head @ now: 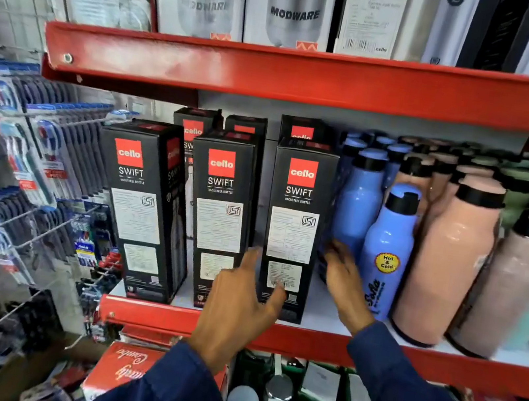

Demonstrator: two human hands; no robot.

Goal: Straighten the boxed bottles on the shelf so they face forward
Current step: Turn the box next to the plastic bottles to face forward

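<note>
Your left hand [236, 303] and right hand [344, 279] are both spread and empty, flanking the right box [293, 225] on the shelf [404, 361]; the left box [140, 208] stands angled.

black boxes [293, 225] with red logo squares, red shelf [310, 76], blue bottle [384, 254], pink bottle [447, 260]

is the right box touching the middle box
Apart. The head view shows a clear strip of shelf back between the right box and the middle box.
</note>
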